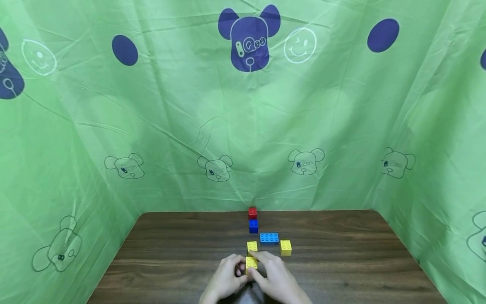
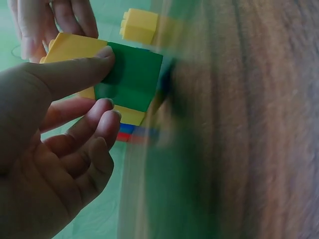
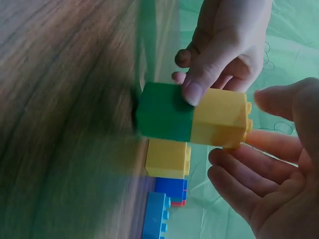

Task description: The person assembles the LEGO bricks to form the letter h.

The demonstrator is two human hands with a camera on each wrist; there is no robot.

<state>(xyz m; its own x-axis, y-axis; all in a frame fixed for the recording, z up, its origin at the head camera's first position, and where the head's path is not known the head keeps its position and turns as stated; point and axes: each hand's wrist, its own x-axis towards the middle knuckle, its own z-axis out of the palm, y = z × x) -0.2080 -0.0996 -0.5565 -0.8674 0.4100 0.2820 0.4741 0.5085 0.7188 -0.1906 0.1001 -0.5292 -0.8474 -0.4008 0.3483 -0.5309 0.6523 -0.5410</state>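
Note:
A yellow toy building brick (image 1: 251,262) sits on top of a green brick (image 2: 130,77), the two forming a small stack close over the table. My left hand (image 1: 227,276) pinches this stack, its thumb across the seam between yellow and green and its fingers on the other side. At the studded yellow end, my right hand (image 3: 279,174) has its fingers extended, with the index fingertip at the brick's edge and the thumb apart from the studs. Just beyond the stack stands another yellow brick (image 1: 252,245), partly covered by my right fingers in the head view.
Behind lie a long light-blue brick (image 1: 269,238), a dark blue brick (image 1: 253,226) and a red brick (image 1: 252,212) near the table's back edge. A further yellow brick (image 1: 286,248) stands to the right. Green cloth (image 1: 243,126) surrounds the wooden table (image 1: 171,253) at the back and sides.

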